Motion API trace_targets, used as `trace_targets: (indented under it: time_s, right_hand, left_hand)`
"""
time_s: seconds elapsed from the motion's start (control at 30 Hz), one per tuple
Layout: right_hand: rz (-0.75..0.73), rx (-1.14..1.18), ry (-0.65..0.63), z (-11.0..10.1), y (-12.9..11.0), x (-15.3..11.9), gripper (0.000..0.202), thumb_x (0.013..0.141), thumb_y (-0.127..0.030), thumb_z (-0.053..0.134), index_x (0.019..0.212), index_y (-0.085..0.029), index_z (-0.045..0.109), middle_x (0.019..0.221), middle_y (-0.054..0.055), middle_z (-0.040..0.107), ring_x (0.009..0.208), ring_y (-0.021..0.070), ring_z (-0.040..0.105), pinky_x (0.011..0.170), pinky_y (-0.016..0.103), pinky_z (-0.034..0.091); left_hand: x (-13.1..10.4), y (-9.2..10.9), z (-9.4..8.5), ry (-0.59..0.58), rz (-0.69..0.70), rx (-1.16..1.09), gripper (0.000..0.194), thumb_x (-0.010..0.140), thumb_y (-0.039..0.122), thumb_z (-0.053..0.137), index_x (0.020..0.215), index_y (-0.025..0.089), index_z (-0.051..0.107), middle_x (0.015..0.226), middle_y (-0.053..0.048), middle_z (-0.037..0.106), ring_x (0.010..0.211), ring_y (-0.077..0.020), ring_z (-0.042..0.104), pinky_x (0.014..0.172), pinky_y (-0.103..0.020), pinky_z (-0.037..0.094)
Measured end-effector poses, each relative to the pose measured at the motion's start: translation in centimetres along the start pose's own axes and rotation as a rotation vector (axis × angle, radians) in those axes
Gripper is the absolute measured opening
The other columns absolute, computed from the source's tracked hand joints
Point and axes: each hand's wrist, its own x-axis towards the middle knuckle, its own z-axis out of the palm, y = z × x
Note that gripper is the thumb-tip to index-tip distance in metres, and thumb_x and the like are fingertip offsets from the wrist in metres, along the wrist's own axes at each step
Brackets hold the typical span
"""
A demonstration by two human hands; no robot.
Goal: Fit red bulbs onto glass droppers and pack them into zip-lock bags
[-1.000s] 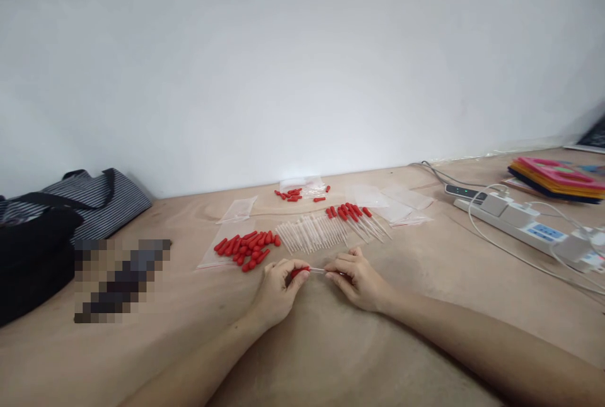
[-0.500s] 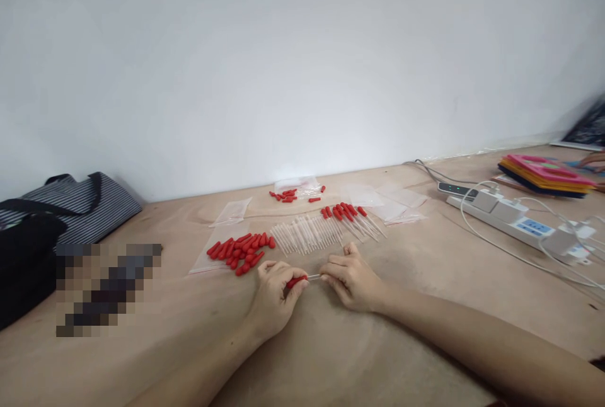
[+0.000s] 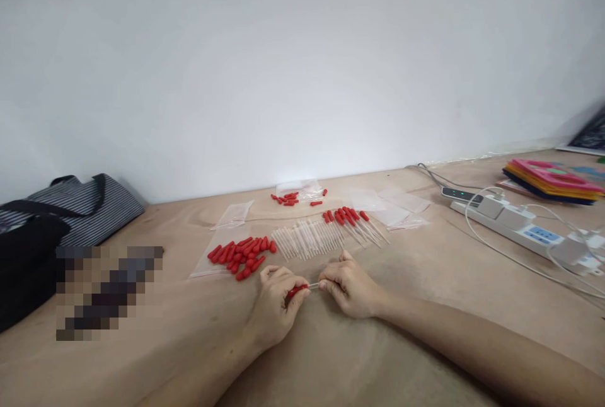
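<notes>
Between thumb and fingers, my left hand (image 3: 280, 301) holds a red rubber bulb (image 3: 297, 291). My right hand (image 3: 348, 287) pinches a thin clear tube (image 3: 314, 285), whose left end meets the mouth of the bulb. Beyond my hands lies a row of clear tubes (image 3: 307, 238). Several tubes with red bulbs on their far ends (image 3: 350, 216) lie to the right of that row. A pile of loose red bulbs (image 3: 243, 254) rests partly on a clear plastic bag (image 3: 203, 262) to the left.
Small red pieces (image 3: 289, 199) and more clear bags (image 3: 392, 205) lie farther back. A white power strip (image 3: 510, 224) with cables and a stack of coloured sheets (image 3: 551, 180) are at the right. A striped bag (image 3: 101, 205) stands at the left, near a pixelated patch.
The gap between my two hands has narrowed slightly, with less of the tube showing. The whole view has shifted a little. At the far right, a person's hand has gone out of view.
</notes>
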Motion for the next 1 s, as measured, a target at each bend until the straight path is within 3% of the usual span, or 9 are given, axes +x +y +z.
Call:
trace_targets:
  time_s: [0.4,0.57,0.7,0.8,0.87,1.0]
  right_hand:
    - [0.035,0.017,-0.104,-0.5,-0.1,0.5,0.022,0.082,-0.015,0.04,0.069,-0.017,0.058,0.061,-0.003,0.06,0.055,0.0085,0.048,0.072,0.028,0.025]
    - [-0.006,0.012,-0.098,-0.4,0.3,0.5,0.023,0.084,-0.016,0.039,0.068,-0.017,0.056,0.061,-0.004,0.059,0.054,0.0078,0.047,0.071,0.028,0.028]
    - [-0.104,0.068,-0.102,-0.7,0.8,0.4,0.024,0.087,-0.02,0.036,0.078,-0.016,0.058,0.07,0.001,0.058,0.066,0.0104,0.05,0.065,0.023,0.034]
    - [-0.154,0.014,-0.049,-1.1,0.9,0.1,0.022,0.086,-0.023,0.04,0.089,-0.016,0.061,0.074,0.004,0.057,0.072,0.0124,0.049,0.067,0.025,0.035]
    - [-0.146,-0.075,0.012,-1.3,1.1,0.0,0.019,0.083,-0.025,0.045,0.087,-0.018,0.063,0.072,0.003,0.057,0.071,0.0138,0.048,0.069,0.028,0.033]
    - [0.082,-0.075,0.231,-2.2,3.1,0.2,0.023,0.084,-0.024,0.042,0.084,-0.016,0.064,0.073,0.005,0.059,0.07,0.0142,0.05,0.067,0.027,0.035]
  left_hand:
    - [0.1,0.1,0.0,0.013,-0.016,0.035,0.016,0.078,0.029,0.053,0.065,0.02,0.057,0.061,0.003,0.061,0.064,-0.0139,0.054,0.083,-0.039,0.026]
    - [0.2,-0.1,0.3,-0.003,-0.076,0.035,0.017,0.076,0.033,0.057,0.064,0.02,0.057,0.062,0.004,0.062,0.065,-0.0146,0.054,0.083,-0.041,0.024]
    - [0.3,-0.2,0.3,-0.016,-0.139,0.039,0.021,0.075,0.037,0.057,0.063,0.02,0.057,0.061,0.004,0.06,0.065,-0.0149,0.055,0.083,-0.042,0.024]
    - [0.4,-0.2,0.1,-0.037,-0.155,0.039,0.024,0.078,0.039,0.053,0.063,0.02,0.057,0.06,0.004,0.059,0.067,-0.0156,0.055,0.082,-0.042,0.025]
    - [0.3,-0.3,0.0,-0.011,-0.175,0.035,0.018,0.076,0.039,0.055,0.074,0.022,0.059,0.068,0.003,0.06,0.072,-0.0175,0.055,0.082,-0.042,0.026]
    - [0.0,-0.5,-0.1,0.123,-0.241,0.038,0.041,0.069,0.035,0.063,0.106,0.023,0.048,0.089,-0.002,0.058,0.087,-0.0221,0.053,0.082,-0.041,0.029]
